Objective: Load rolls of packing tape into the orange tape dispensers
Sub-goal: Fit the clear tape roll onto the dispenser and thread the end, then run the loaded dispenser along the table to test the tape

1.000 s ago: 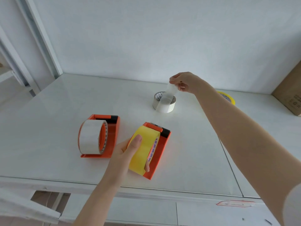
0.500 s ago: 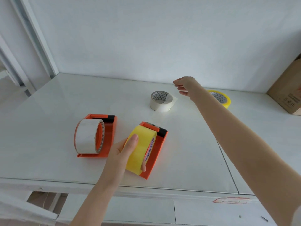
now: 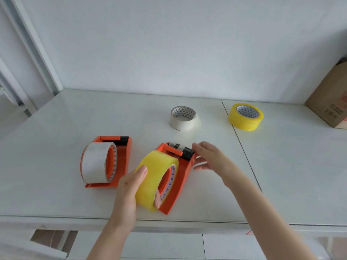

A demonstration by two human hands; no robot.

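Two orange tape dispensers lie on the white table. The left dispenser (image 3: 120, 160) carries a white tape roll (image 3: 95, 162). The right dispenser (image 3: 180, 177) carries a yellow tape roll (image 3: 154, 177), and my left hand (image 3: 129, 190) grips that roll from the near side, thumb on top. My right hand (image 3: 208, 158) hovers by the dispenser's black cutter end (image 3: 185, 152), fingers loosely spread and holding nothing. A loose white roll (image 3: 183, 118) with a short tail of tape and a loose yellow roll (image 3: 245, 116) lie flat farther back.
A cardboard box (image 3: 330, 96) stands at the far right against the white wall. A seam (image 3: 242, 149) runs front to back across the tabletop. The table's front edge (image 3: 56, 219) is close below the dispensers.
My right hand let go of the white roll's tape tail, then came back toward me to the yellow dispenser's cutter end. My left hand stayed on the yellow roll.
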